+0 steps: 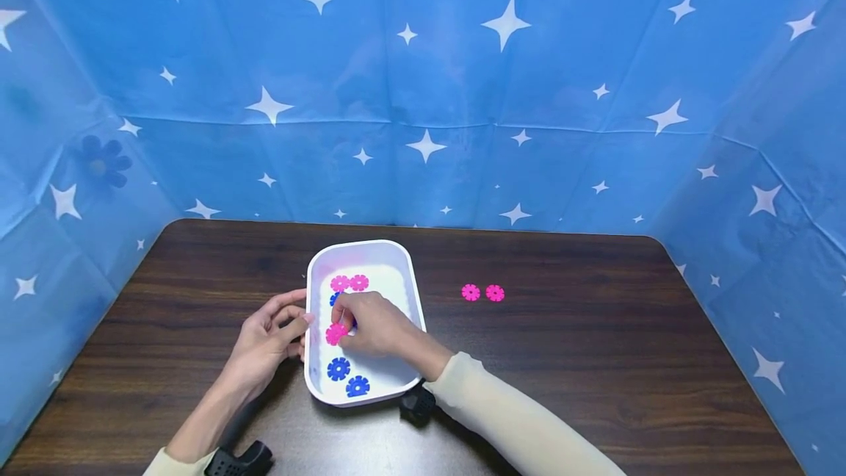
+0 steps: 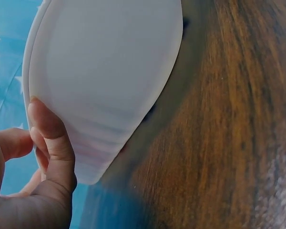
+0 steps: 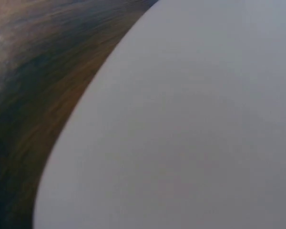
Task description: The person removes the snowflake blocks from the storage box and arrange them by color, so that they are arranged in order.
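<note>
2 sleeves (image 1: 522,417), 2 hands (image 1: 378,323), 1 tray (image 1: 419,314), 2 pink discs (image 1: 495,293) outside.

Smooth plastic tray (image 1: 394,279), woodgrain table (image 1: 595,344)

Left hand (image 1: 267,336) grips left side of white tray (image 1: 390,289). Right hand (image 1: 377,323), inside tray, pinches pink disc (image 1: 335,334). Two loose discs (image 1: 471,292) right of tray.

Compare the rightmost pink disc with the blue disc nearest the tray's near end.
The pink disc lies on the table, the blue disc inside the white tray. The pink disc is bright pink, the blue disc deep blue. In the head view the blue disc appears slightly larger than the pink disc. Both have notched rims.
</note>
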{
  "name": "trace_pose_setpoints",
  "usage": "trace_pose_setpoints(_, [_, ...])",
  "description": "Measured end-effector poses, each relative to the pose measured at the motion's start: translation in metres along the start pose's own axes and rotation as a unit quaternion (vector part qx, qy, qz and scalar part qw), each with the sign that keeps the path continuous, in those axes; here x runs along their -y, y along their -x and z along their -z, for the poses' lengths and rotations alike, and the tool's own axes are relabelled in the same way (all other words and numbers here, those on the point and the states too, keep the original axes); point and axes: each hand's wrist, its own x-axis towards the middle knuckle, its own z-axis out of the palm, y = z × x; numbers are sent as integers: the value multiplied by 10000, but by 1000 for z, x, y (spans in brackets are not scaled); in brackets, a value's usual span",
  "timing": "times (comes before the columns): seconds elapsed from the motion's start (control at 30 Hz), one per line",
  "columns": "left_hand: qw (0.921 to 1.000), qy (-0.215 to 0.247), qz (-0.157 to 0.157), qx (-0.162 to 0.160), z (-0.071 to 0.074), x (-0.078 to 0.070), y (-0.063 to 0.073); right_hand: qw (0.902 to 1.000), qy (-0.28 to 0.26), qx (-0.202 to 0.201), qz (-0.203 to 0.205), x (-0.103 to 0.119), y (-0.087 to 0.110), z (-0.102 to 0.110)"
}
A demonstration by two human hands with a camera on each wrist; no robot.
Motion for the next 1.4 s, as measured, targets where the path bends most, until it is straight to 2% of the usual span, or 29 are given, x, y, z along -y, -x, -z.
trace_pose_setpoints(0.23, [9999, -18, 106, -89, 0, 2, 0, 9989, -255, 12, 385, 0, 7, 5])
trace_pose_setpoints(0.33, [9998, -31, 148, -116, 1, 2, 1, 9981, -448, 61, 427, 1, 12, 9])
trace_pose_setpoints(0.53, [9998, -7, 130, -118, 2, 1, 1, 9965, -722, -104, 403, 1, 23, 21])
trace_pose_setpoints(0.77, [9997, -65, 191, -160, 2, 3, 2, 9918, -1152, -479, 284, -5, 38, 34])
trace_pose_setpoints(1.17, [9995, -39, 212, -221, 2, 2, 3, 9830, -1258, -1319, 234, -20, 66, 52])
trace_pose_setpoints(1.4, [9996, -176, 148, -175, -1, 2, -1, 9757, -1539, -1561, 64, -33, 85, 65])
